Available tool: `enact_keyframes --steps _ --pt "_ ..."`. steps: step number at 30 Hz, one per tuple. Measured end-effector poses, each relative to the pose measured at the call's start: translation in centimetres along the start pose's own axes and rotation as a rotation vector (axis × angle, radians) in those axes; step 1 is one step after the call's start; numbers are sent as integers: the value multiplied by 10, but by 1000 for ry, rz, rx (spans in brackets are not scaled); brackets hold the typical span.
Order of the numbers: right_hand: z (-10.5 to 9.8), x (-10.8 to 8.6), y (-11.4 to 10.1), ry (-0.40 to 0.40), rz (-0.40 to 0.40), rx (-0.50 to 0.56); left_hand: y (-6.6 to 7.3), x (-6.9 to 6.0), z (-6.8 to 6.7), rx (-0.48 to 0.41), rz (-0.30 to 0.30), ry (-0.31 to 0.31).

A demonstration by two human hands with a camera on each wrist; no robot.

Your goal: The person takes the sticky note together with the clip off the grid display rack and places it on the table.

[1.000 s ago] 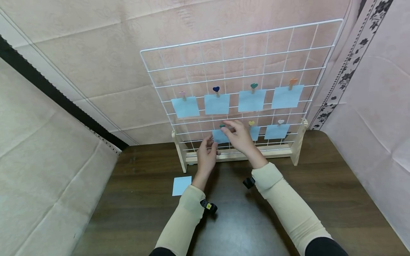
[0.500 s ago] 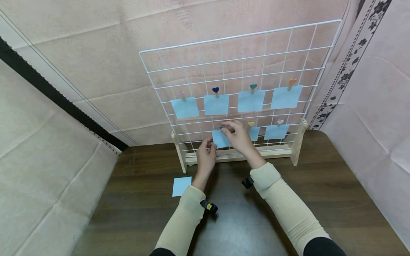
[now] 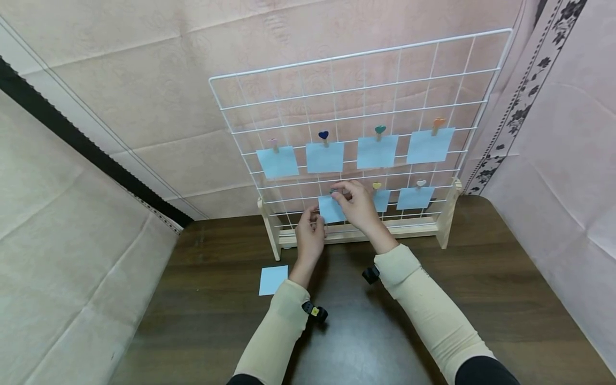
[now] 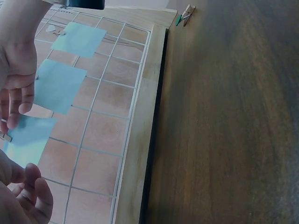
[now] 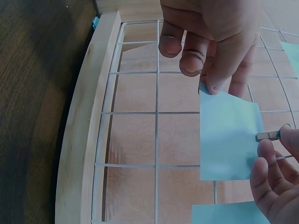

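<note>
A light blue paper card (image 3: 331,209) hangs in the lower row of a white wire grid (image 3: 363,115). My left hand (image 3: 310,235) pinches the card's left corner between thumb and finger, as the right wrist view shows. My right hand (image 3: 358,206) pinches a small wooden clothespin (image 5: 268,135) with a green end at the card's top edge. The clothespin's nose meets the paper there. In the left wrist view the right hand (image 4: 21,79) partly covers the clothespin, and the left hand (image 4: 32,193) is at the bottom left.
Several more blue cards hang on heart-topped clothespins, such as the dark blue one (image 3: 324,135). The grid stands in a wooden base (image 3: 409,229). One loose blue card (image 3: 272,280) lies on the brown table (image 3: 207,321). A spare clothespin (image 4: 185,15) lies beside the base.
The card under my hands shows more of its lower part than a second ago and hangs flatter. Both hands have barely shifted.
</note>
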State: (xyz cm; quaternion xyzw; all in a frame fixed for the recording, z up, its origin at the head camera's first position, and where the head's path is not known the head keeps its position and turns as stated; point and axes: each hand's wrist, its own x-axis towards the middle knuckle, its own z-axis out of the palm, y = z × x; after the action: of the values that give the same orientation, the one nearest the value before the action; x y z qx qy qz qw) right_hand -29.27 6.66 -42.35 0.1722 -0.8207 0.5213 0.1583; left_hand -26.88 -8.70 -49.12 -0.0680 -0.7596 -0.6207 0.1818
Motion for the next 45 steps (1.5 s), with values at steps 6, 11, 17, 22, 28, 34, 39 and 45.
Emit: enact_keyframes --steps 6,11,17,22,28,34,39,45 --pt "2 -1 -1 38 -16 -14 1 -1 0 45 22 -8" --pt "2 -2 -2 57 -19 19 2 -2 -1 40 27 0" --pt "-1 -4 -1 54 -8 42 1 -5 -3 10 17 19" --pt "-6 -6 -1 58 -5 40 -2 -7 -4 27 32 21" --pt "-11 -9 0 60 -14 37 -1 -10 -7 35 24 26" --pt "-13 -14 -1 48 -26 38 0 -14 -11 40 11 40" --pt "-14 -17 1 43 -12 44 0 -16 -11 39 -1 48" --pt "-17 -21 2 41 7 64 -1 -20 -12 15 -3 42"
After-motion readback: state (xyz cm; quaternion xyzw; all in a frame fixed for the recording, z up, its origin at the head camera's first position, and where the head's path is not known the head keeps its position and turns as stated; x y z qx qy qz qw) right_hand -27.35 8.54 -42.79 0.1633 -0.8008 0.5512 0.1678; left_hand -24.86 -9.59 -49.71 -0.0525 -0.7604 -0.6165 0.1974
